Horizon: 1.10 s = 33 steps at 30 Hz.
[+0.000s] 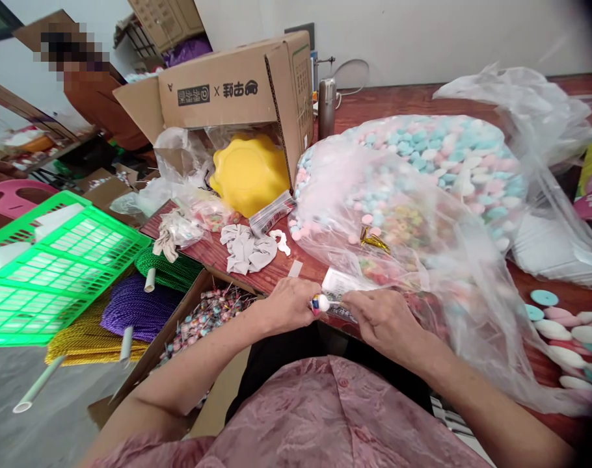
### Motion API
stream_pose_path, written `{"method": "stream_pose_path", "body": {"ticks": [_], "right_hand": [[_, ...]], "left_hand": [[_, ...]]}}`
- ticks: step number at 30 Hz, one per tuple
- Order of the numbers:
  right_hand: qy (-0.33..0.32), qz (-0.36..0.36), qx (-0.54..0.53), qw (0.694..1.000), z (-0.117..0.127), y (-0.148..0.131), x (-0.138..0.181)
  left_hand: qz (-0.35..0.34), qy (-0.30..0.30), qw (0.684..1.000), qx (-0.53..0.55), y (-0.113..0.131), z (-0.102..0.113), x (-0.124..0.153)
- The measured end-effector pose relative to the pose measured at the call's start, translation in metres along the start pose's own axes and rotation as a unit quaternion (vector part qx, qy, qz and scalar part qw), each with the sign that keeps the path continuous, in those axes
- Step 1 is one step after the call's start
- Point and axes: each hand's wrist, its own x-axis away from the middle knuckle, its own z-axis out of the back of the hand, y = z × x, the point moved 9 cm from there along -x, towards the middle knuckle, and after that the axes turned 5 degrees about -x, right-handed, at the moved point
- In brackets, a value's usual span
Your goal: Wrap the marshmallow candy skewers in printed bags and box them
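Close in front of my body, my left hand [292, 304] is closed around a small multicoloured piece with a round white end [323, 303]. From that white end a thin pale stick [336, 303] runs across to my right hand [380, 318], whose thumb and fingers pinch its other end. Just beyond my hands a white printed packet [345, 281] lies on the table. To the left and below, an open carton [208, 312] holds a heap of similar small colourful pieces on sticks.
A large clear bag of pastel discs [423, 156] spreads over the table, with loose discs [564, 325] at right. A carton [228, 78] with a yellow scalloped thing [250, 172] stands behind. Left are a green basket [81, 260] and twisted purple bundles [134, 305]. Another person [95, 104] sits farther back.
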Motion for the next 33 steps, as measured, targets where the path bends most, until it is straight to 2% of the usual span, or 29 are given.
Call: {"method": "stream_pose_path", "body": {"ticks": [3,6,8,11,13,16,20,23,26,33], "right_hand": [[0.015,0.087,0.051,0.995,0.009,-0.013,-0.004],[0.002,0.138,0.055,0.989,0.018,-0.013,-0.008],[0.000,0.155,0.045,0.987,0.026,-0.009,-0.009],[0.013,0.177,0.018,0.984,0.036,-0.006,-0.008],[0.025,0.182,0.003,0.983,0.042,-0.004,-0.005],[0.037,0.186,-0.018,0.982,0.048,-0.003,-0.001],[0.026,0.208,-0.054,0.976,0.043,-0.010,0.001],[0.018,0.214,-0.054,0.975,0.036,-0.018,0.000],[-0.001,0.213,-0.038,0.976,0.030,-0.027,-0.002],[-0.092,0.113,0.024,0.989,0.011,-0.031,-0.016]], "left_hand": [[-0.008,-0.042,0.990,0.132,-0.001,-0.004,0.000],[0.000,-0.100,0.967,0.233,-0.004,-0.010,0.003],[0.017,-0.148,0.939,0.310,-0.006,-0.017,0.006],[0.047,-0.223,0.880,0.416,-0.004,-0.030,0.013],[0.061,-0.259,0.856,0.443,-0.004,-0.037,0.017],[0.072,-0.289,0.838,0.458,-0.004,-0.044,0.020],[0.054,-0.325,0.810,0.485,0.008,-0.047,0.024],[0.050,-0.343,0.801,0.488,0.015,-0.049,0.025],[0.045,-0.342,0.806,0.482,0.017,-0.052,0.024],[0.052,-0.262,0.848,0.459,0.011,-0.056,0.015]]}}
